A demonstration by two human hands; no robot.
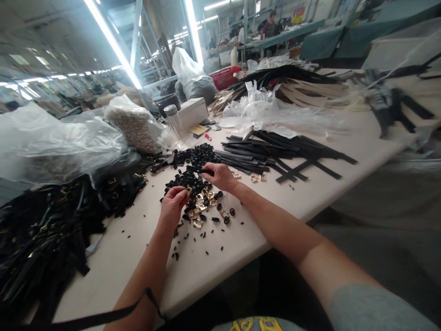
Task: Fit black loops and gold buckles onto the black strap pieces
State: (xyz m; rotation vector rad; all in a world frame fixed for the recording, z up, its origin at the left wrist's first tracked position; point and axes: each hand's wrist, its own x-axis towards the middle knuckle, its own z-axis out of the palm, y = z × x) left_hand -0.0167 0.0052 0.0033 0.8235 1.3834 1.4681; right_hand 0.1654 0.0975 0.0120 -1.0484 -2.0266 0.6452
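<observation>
Over the pile of small parts, my left hand (174, 202) pinches a small gold buckle (189, 189) between thumb and fingers. Slightly farther off and to the right, my right hand (221, 176) is closed on a black strap (195, 169), whose end points left toward the pile. The buckle and strap are apart. Beneath my hands lie black loops (203, 154) in a heap, with loose gold buckles (198, 209) on the near side. Tiny black bits (203, 234) are scattered on the table nearest me.
Flat black straps (262, 151) lie right of the pile on the pale table (296, 202). A heap of buckled straps (44, 239) covers the left side. Plastic bags (127, 119), a clear bottle (174, 119) and a white box (195, 112) stand behind. People work in the background.
</observation>
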